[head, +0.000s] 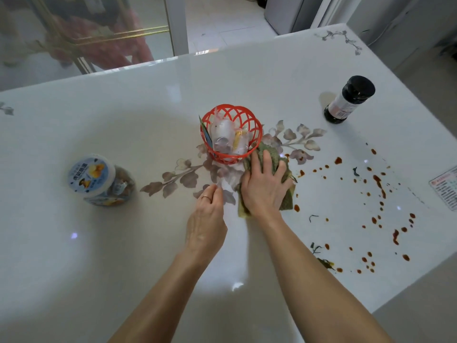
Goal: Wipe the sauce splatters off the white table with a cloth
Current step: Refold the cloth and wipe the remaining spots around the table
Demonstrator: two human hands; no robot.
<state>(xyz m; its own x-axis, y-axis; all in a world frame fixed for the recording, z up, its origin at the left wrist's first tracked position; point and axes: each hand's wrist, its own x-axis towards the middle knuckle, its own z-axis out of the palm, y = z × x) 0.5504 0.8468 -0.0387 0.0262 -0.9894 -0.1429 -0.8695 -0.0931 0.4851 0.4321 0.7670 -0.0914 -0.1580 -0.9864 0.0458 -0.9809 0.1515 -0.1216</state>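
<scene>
On the glossy white table [138,120], printed with grey-mauve leaf sprays, stand three containers and two hands work between them. Farthest left is one clear plastic jar [102,180] with a pale blue printed lid, packed with what look like small wrapped snacks (the wrappers are too blurred to read). Next comes the left hand [206,224], one ring on it, fingers curled loosely together with the tips touching the tabletop, holding nothing. Just behind the hands sits one red lattice basket [231,134], round and openwork plastic, holding a few pale, clear-wrapped items, one white and one yellowish. The right hand [263,184] lies flat on one green cloth [286,194], a rough-woven, crumpled rag touching the basket's base; its fingers are spread and press the cloth down onto the table. Right of the cloth, dozens of reddish-brown sauce splatters [378,181] dot the surface in drops and short streaks, with a few dark green shreds among them. At far right stands one dark bottle [348,100], black cap, pale label.
</scene>
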